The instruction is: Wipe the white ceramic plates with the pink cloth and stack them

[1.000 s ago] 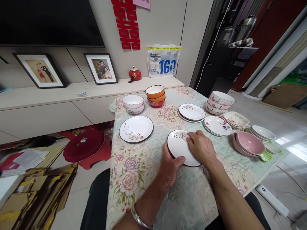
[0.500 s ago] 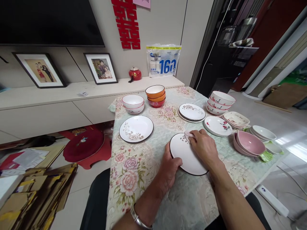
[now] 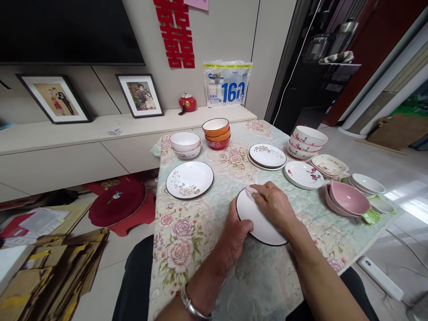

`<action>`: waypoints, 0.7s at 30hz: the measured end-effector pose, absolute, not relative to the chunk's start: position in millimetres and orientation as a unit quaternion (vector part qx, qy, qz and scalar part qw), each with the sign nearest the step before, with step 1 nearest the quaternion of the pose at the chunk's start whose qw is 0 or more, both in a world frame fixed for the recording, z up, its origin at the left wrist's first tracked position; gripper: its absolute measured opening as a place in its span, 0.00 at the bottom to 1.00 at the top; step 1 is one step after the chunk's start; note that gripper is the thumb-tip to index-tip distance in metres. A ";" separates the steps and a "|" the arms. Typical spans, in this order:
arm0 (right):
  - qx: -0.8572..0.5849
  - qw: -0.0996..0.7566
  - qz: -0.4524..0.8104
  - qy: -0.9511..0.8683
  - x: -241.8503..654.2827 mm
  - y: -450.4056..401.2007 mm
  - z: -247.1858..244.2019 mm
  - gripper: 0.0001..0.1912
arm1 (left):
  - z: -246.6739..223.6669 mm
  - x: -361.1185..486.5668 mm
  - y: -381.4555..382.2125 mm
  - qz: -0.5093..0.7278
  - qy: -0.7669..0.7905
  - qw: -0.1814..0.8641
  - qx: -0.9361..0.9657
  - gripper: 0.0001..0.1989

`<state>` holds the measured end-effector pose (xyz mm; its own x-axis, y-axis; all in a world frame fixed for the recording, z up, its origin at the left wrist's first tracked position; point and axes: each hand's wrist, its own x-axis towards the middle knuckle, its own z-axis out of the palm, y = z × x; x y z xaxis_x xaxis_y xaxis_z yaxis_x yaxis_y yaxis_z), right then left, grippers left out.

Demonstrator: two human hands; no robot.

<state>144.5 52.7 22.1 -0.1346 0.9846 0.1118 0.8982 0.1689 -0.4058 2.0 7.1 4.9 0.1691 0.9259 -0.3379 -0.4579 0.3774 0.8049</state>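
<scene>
A person's left hand (image 3: 236, 229) grips a round white ceramic plate with a thin dark rim (image 3: 265, 229), thumb over the edge at about 8 o'clock, while the right hand (image 3: 276, 203) pinches a crumpled pale tissue (image 3: 250, 192) against its face near 11 o'clock. The right hand's fingers are bent and closed on the tissue; the left's lie mostly hidden beneath the plate. The wiping calls for light, even pressure, the tissue flat under the fingertips and a firm left hold opposing each stroke, with the thumb near the rim and out of its path. The glossy face looks plain where visible; the part under the right hand cannot be seen. The plate is tilted over the floral tablecloth (image 3: 183, 249), close to the person, with a white flower-patterned plate (image 3: 190, 179) at its 10 o'clock and stacked brown-patterned plates (image 3: 267, 156) at 12.
</scene>
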 end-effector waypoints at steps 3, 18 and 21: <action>-0.709 0.110 0.032 -0.696 151.9 54.0 20.8 0.19 | 3.8 2.6 7.4 0.503 0.429 0.702 0.267 0.39; -0.434 0.258 0.245 -0.828 126.7 45.4 19.9 0.17 | -3.7 4.0 5.0 0.512 0.406 0.702 0.285 0.33; -0.548 0.250 0.175 -0.779 140.5 52.3 15.9 0.17 | -3.0 1.9 4.2 0.496 0.404 0.712 0.289 0.36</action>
